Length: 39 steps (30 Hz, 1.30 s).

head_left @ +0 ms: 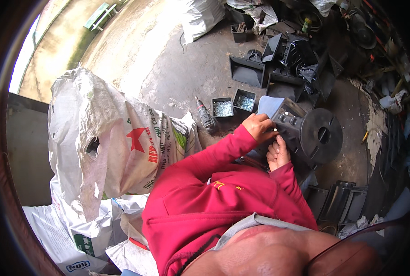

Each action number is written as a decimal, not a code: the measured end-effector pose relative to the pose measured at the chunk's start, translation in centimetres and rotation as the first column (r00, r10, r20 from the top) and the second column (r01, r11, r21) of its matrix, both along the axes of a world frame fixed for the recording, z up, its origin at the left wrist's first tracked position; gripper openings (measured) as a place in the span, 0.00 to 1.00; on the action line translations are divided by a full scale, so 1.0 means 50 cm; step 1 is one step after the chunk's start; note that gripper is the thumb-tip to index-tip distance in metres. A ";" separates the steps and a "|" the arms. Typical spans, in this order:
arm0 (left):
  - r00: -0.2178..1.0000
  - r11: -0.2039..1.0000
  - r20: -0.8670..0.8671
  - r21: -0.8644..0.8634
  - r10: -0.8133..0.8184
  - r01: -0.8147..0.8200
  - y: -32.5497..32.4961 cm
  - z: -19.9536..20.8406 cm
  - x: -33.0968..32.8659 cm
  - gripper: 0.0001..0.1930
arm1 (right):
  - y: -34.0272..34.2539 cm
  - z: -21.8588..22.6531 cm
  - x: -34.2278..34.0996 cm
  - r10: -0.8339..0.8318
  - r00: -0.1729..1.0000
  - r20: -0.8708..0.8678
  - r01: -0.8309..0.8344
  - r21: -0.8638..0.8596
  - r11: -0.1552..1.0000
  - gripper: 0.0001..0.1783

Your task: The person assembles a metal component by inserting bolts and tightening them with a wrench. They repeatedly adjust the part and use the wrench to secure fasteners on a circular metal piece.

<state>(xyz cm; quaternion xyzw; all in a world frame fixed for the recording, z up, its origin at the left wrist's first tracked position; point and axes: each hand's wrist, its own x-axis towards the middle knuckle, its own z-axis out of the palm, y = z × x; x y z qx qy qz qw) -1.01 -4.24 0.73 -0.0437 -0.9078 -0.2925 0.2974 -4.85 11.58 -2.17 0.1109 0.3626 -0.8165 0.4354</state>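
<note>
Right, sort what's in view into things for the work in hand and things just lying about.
Likely in use:
black part with a disc, at the left hand and right hand
two small trays of metal bits
drill

Seemingly just lying about:
big printed sack at the left
green bench

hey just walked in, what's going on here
A person in a red top is working with both bare hands on a black part with a round flange. The left hand is at its near-left edge, with the right hand just below; their exact grip is hard to tell. Two small black trays of metal pieces and a drill-like tool sit on the floor nearby, with more black parts piled beyond.
</note>
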 end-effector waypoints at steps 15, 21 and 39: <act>0.999 0.999 0.042 -0.016 -0.027 0.028 0.001 0.004 0.000 0.10 | 0.001 -0.008 -0.004 -0.003 1.000 -0.007 0.003 0.005 1.000 0.10; 0.989 0.973 0.000 -0.180 -0.149 0.147 -0.025 0.028 -0.011 0.08 | -0.001 0.008 -0.003 0.021 1.000 -0.012 -0.021 0.024 0.999 0.11; 0.997 0.998 0.071 -0.068 0.020 -0.015 0.006 -0.009 0.006 0.08 | -0.003 0.001 0.003 0.021 0.999 -0.026 -0.021 0.022 1.000 0.17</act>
